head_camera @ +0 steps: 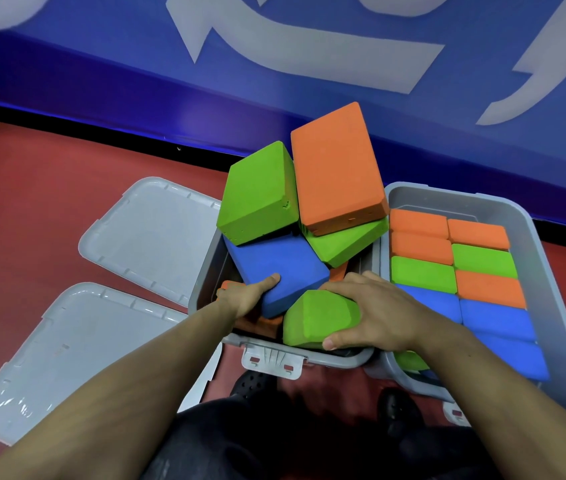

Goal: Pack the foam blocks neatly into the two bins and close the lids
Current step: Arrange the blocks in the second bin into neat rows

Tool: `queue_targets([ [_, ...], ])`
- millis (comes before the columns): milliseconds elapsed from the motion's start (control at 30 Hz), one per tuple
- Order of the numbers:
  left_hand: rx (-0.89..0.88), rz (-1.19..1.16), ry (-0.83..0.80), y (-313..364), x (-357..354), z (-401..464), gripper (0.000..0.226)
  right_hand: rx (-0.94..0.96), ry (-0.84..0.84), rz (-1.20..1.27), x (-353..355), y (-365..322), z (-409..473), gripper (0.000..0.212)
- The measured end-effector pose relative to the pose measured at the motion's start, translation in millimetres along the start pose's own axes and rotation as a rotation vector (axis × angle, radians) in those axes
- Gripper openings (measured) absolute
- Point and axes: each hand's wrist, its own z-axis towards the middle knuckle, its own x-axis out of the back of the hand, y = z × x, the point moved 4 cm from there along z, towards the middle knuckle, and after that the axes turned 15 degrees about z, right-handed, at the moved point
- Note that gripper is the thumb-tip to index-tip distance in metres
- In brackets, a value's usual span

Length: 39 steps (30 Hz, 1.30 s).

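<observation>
1. On the red floor (32,209), two grey bins are sitting side by side before you; both lids are lying off to the left, the far lid (150,237) and the near lid (67,355).
2. In the left bin (205,289), blocks are piling up loosely: an orange block (335,168) and a green block (257,192) are riding on top, tilted, above the rim.
3. Your left hand (243,297) is gripping the near corner of a blue block (278,268), thumb on top, fingers hidden beneath.
4. Your right hand (375,313) is curling over a rounded green block (316,317) at the bin's near wall, thumb against its lower edge.
5. The right bin (551,289) is holding orange, green and blue blocks in two neat rows, standing edge to edge.
</observation>
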Motion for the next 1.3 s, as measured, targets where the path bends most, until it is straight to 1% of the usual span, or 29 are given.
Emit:
queue_targets([
  [33,-0.005,-0.042,0.048,4.0,5.9,-0.7,0.133,0.002,0.002,0.002,0.0,0.6,0.3,0.100],
  [67,-0.045,-0.142,0.085,10.5,13.8,1.2,0.131,0.001,0.004,0.008,0.0,1.5,0.7,0.101],
  [100,-0.104,-0.286,0.094,20.0,21.1,3.1,0.118,0.001,0.004,0.013,0.2,2.3,1.1,0.101],
  [133,-0.148,-0.430,0.088,31.3,29.2,4.0,0.100,0.003,0.003,0.016,0.3,3.0,1.7,0.101],
  [167,-0.143,-0.546,0.067,40.7,35.8,6.8,0.088,0.004,-0.001,0.018,0.4,3.6,2.2,0.101],
  [233,-0.098,-0.686,-0.011,57.3,44.4,8.3,0.075,0.004,-0.007,0.021,0.9,4.1,2.8,0.101],
  [300,-0.070,-0.709,-0.062,68.1,49.3,6.3,0.065,0.000,-0.006,0.029,2.0,5.0,3.0,0.100],
  [333,-0.054,-0.707,-0.067,70.0,50.2,8.8,0.065,-0.001,-0.006,0.034,2.0,4.9,3.1,0.100],
  [367,-0.041,-0.695,-0.055,71.2,50.3,11.3,0.069,-0.001,-0.004,0.039,1.8,5.0,3.2,0.100],
  [433,-0.054,-0.683,0.071,71.1,56.2,14.8,0.082,-0.004,0.005,0.047,2.9,5.6,4.4,0.100],
  [467,-0.064,-0.699,0.119,71.1,57.9,19.1,0.085,-0.012,0.007,0.050,3.3,6.3,5.3,0.100],
  [500,-0.083,-0.716,0.128,73.1,57.9,19.0,0.083,-0.019,0.008,0.052,3.6,6.7,6.1,0.100],
  [600,-0.147,-0.747,0.121,82.9,59.4,9.2,0.061,-0.022,0.003,0.056,3.3,6.3,7.9,0.098],
  [667,-0.149,-0.744,0.129,84.3,60.3,5.9,0.047,-0.031,-0.013,0.060,2.5,4.9,9.0,0.096],
  [767,-0.163,-0.815,0.192,84.5,64.4,-9.1,0.039,-0.049,-0.026,0.094,5.4,4.8,8.8,0.095],
  [800,-0.170,-0.832,0.223,83.8,66.7,-16.6,0.040,-0.052,-0.014,0.148,8.4,2.8,7.7,0.095],
  [867,-0.193,-0.879,0.266,83.9,70.8,-31.1,0.045,-0.055,0.058,0.353,16.3,-0.5,6.9,0.092],
  [967,-0.239,-0.945,0.304,87.4,75.4,-58.0,0.049,-0.059,0.234,0.680,28.9,-10.7,7.9,0.079],
  [1033,-0.273,-0.979,0.284,90.4,72.6,-76.7,0.052,-0.068,0.337,0.834,36.5,-19.4,9.3,0.074],
  [1100,-0.352,-1.002,0.227,94.4,65.1,-92.7,0.060,-0.058,0.404,1.071,43.0,-29.1,10.3,0.074],
  [1133,-0.394,-0.988,0.203,96.7,60.2,-99.9,0.062,-0.051,0.427,1.205,46.7,-35.0,8.6,0.074],
  [1200,-0.471,-0.890,0.186,102.7,50.8,-113.3,0.058,-0.031,0.467,1.420,53.9,-41.0,4.0,0.077],
  [1267,-0.542,-0.771,0.178,108.2,42.0,-123.2,0.052,-0.018,0.515,1.514,58.3,-39.5,-1.8,0.086],
  [1300,-0.579,-0.736,0.157,110.4,36.8,-125.4,0.054,-0.030,0.547,1.531,58.1,-35.1,-4.4,0.089],
])
